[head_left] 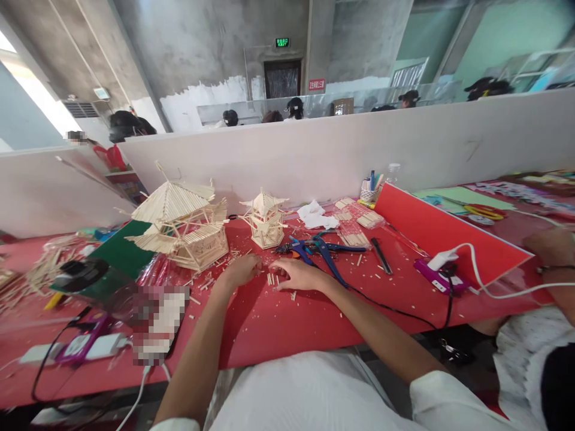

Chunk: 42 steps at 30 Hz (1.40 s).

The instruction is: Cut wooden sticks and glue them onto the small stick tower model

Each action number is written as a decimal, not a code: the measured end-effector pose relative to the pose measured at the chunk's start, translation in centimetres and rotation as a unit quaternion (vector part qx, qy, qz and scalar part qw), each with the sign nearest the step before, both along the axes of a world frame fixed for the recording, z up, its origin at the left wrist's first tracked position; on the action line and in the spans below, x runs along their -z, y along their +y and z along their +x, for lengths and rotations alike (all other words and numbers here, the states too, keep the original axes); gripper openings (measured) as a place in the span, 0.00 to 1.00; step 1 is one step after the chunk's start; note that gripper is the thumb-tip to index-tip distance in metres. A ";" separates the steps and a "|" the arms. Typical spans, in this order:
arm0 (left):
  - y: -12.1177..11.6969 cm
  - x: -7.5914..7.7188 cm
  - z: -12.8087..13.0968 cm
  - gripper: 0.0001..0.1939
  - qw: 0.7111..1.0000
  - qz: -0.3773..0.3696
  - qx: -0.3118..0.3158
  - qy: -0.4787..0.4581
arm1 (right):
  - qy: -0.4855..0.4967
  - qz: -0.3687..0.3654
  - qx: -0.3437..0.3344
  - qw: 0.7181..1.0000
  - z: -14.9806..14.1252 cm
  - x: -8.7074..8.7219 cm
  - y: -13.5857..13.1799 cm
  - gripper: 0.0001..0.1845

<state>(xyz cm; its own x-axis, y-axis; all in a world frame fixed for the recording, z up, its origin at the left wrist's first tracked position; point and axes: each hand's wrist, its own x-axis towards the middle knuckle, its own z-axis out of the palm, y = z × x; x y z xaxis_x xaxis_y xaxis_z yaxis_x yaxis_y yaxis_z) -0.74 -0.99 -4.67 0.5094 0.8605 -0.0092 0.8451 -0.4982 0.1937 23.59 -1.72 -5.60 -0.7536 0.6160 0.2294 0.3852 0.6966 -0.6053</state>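
Note:
My left hand (pixel 244 269) rests low over the red tabletop with its fingers curled together; anything in them is too small or hidden to make out. Just to the right is my right hand (pixel 296 274), thumb and fingers apart around a few short wooden sticks (pixel 272 279) lying on the table. A small pagoda model (pixel 265 224) made of wooden sticks stands upright behind both hands. Farther left stands a larger stick pavilion (pixel 179 224) with a sloped roof. Beyond my right hand lie a blue glue gun (pixel 324 251) and other blue-handled tools (pixel 302 250).
Wood scraps litter the red table (pixel 269 335). To the left are a phone (pixel 162 323), a dark-lidded bottle (pixel 96 287) and a purple power strip (pixel 81 341). Rightward lie a black pen-like tool (pixel 381 256), a red board (pixel 449 233), cables and another person's arm (pixel 557 257).

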 end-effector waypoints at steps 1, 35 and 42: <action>0.0 0.0 0.1 0.07 1.000 0.002 0.001 0.005 | -0.013 0.007 -0.003 1.000 0.0 0.0 0.0 0.27; 0.3 -1.2 0.1 0.15 0.919 -0.038 -0.067 -0.386 | 0.074 -0.032 0.052 0.995 -1.7 1.3 -0.2 0.19; -1.0 -2.8 1.5 0.14 0.892 -0.042 -0.031 -0.450 | 0.221 -0.169 0.074 0.958 -1.9 0.6 -0.3 0.17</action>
